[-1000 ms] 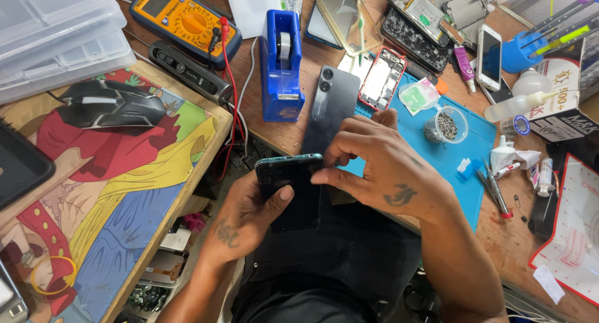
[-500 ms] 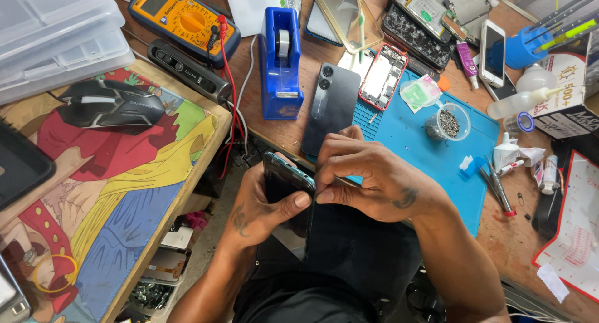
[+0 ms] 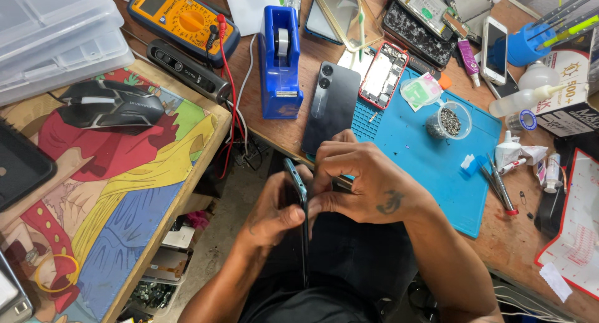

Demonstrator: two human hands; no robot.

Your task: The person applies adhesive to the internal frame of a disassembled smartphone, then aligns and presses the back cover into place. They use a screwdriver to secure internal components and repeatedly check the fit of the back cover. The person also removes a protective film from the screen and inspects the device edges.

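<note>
Both my hands hold a dark smartphone (image 3: 301,207) on edge above my lap, just in front of the workbench. My left hand (image 3: 273,209) cups it from the left, thumb on its face. My right hand (image 3: 362,182) pinches its right side with fingertips along the rim. A black phone back cover (image 3: 331,107) with two camera lenses lies on the bench right behind my hands, partly on a blue work mat (image 3: 430,154).
On the bench: a blue tape dispenser (image 3: 280,64), orange multimeter (image 3: 184,17) with red lead, an opened phone frame (image 3: 385,76), a clear cup of screws (image 3: 446,120), tweezers (image 3: 499,185), glue bottles. A black mouse (image 3: 112,104) sits on the colourful side table at left.
The phone has been turned from lying flat across my hands to standing on edge, and both hands have dropped lower towards my lap.
</note>
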